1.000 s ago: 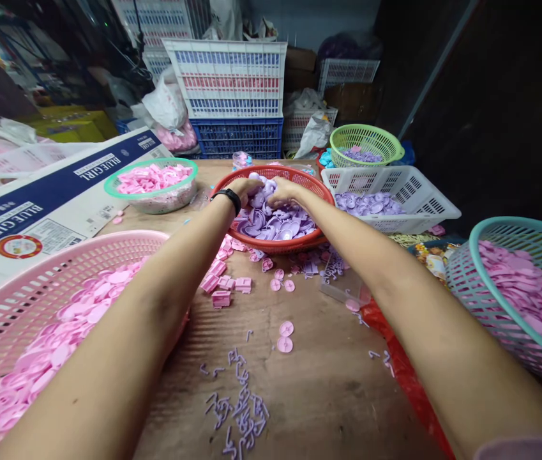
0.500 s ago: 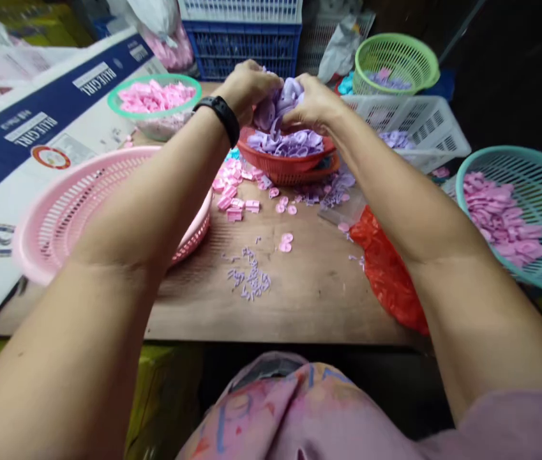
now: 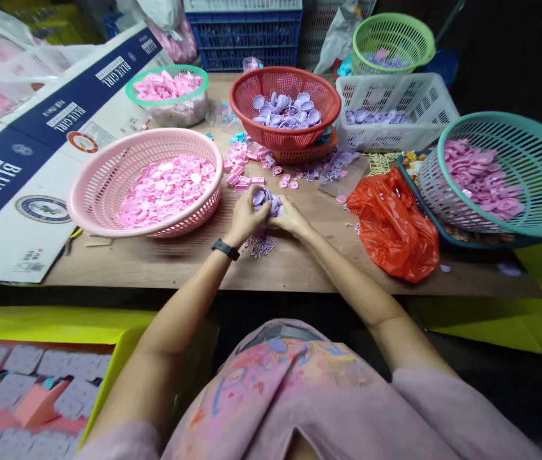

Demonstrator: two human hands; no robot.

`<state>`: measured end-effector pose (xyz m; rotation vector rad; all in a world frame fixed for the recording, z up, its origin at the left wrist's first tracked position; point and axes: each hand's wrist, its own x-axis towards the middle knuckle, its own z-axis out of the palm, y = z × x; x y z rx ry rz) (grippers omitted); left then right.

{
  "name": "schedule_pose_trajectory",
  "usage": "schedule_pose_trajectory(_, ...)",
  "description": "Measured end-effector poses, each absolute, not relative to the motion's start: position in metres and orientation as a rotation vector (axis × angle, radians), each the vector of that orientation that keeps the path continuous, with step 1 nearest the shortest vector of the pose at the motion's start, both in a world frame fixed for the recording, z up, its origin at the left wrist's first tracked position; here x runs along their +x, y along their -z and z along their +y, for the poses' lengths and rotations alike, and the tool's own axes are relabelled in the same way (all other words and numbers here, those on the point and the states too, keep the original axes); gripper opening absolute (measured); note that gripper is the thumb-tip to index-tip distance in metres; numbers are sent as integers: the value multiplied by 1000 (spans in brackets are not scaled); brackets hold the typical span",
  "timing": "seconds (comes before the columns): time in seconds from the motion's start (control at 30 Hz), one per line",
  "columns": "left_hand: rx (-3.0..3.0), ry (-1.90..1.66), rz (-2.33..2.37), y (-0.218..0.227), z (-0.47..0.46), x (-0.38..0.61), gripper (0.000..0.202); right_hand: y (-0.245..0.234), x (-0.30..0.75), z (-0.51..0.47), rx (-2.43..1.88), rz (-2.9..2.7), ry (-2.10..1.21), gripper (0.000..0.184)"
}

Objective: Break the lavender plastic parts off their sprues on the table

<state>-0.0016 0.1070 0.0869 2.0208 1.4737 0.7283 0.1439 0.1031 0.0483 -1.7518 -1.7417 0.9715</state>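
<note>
Both hands meet over the middle of the table, cupped around a clump of small purple plastic pieces [image 3: 265, 202]. My left hand [image 3: 246, 216], with a black band on its wrist, closes on the clump from the left. From the right, my right hand [image 3: 292, 218] holds the same clump; some of its fingers are hidden. Just below them lies a scatter of tiny purple bits [image 3: 259, 246]. Beyond the hands stands a red basket [image 3: 285, 78] with purple round pieces in it. Loose pink pieces [image 3: 242, 171] lie between that basket and my hands.
At the left is a pink basket [image 3: 83, 203] of pink pieces, with a green-rimmed bowl [image 3: 175, 115] behind. A red plastic bag [image 3: 395, 223] lies at right, near a teal basket [image 3: 529, 147] and a white crate [image 3: 409, 137]. A yellow box [image 3: 122, 326] sits below the table's left.
Both hands have come back from above the red basket to the table's middle, bringing the clump of purple pieces with them. The view has shifted, so more of the table shows.
</note>
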Motion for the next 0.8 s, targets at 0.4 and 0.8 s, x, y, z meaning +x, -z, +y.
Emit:
schedule_pose_trajectory(0.4,2309,-1021,1406,-12,80,-39,59,-13,188,54,-1256,-1997,-616,68)
schedule_pose_trajectory(0.8,2210,-1113,1567,-11,49,-44,42,-8,170,2,-1294,-1919,-304,13)
